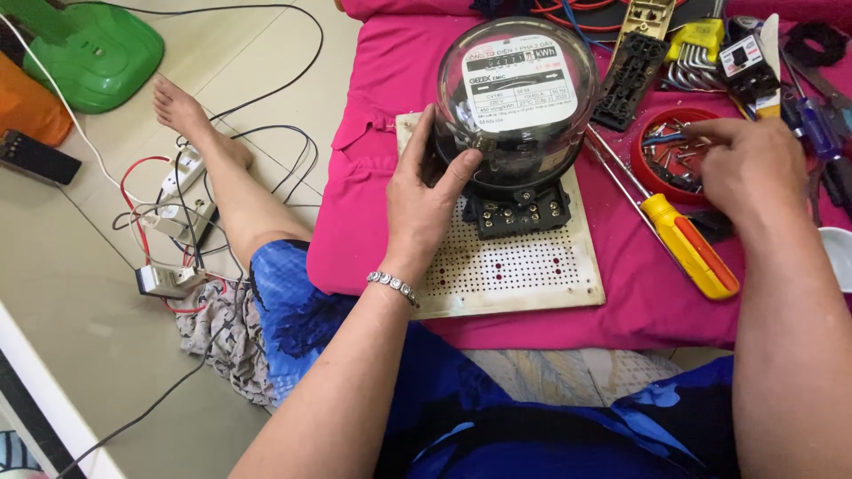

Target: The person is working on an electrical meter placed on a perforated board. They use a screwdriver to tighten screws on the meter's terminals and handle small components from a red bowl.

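On the pink cloth, a perforated board carries a glass-domed meter; the left hand clasps its side and should keep it steady. Its white rectangular label faces up. The right hand pinches into the red dish of screws; whether it holds one, I cannot tell.

Glossy clear glass dome catching light over the electric meter, matt perforated board looking scuffed, soft pink cloth lying underneath, smooth yellow plastic screwdriver handle, shiny red plastic bowl
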